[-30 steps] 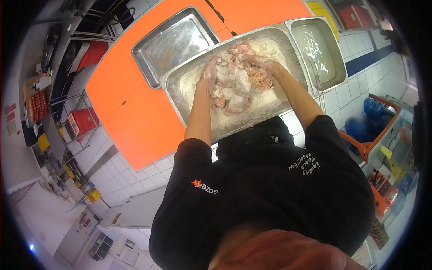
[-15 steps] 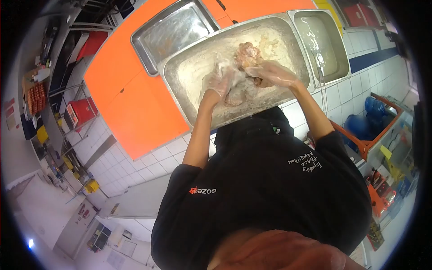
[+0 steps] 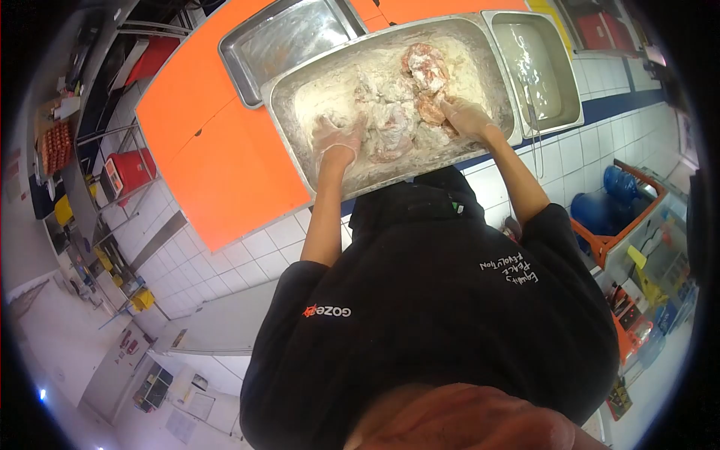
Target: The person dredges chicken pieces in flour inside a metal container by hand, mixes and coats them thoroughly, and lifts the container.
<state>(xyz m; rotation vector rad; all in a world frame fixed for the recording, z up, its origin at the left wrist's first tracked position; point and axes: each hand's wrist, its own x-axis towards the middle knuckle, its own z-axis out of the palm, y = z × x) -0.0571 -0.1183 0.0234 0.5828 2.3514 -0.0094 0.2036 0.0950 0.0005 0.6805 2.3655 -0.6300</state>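
A large metal pan [image 3: 296, 166] holds pale flour and several flour-dusted pieces of raw meat. My left hand [image 3: 337, 142], in a clear glove, is at the pan's left side with its fingers apart in the flour, beside a coated piece [image 3: 391, 135]. On the right, my gloved right hand [image 3: 466, 120] has its fingers closed against a reddish meat piece [image 3: 431, 110]; the fingertips are partly hidden. Above that piece lies another floured piece of meat [image 3: 426, 66], touched by neither hand.
An orange table [image 3: 217, 165] bears a shallow metal tray [image 3: 289, 43] at the upper left. Right of the pan stands a container of cloudy liquid [image 3: 525, 67], with a wire handle [image 3: 535, 135] over its near edge. Blue bottles [image 3: 604, 206] are farther right.
The meat heaped between my hands a second ago now lies spread in the pan. My left hand has moved left and opened; my right hand is lower and a little right.
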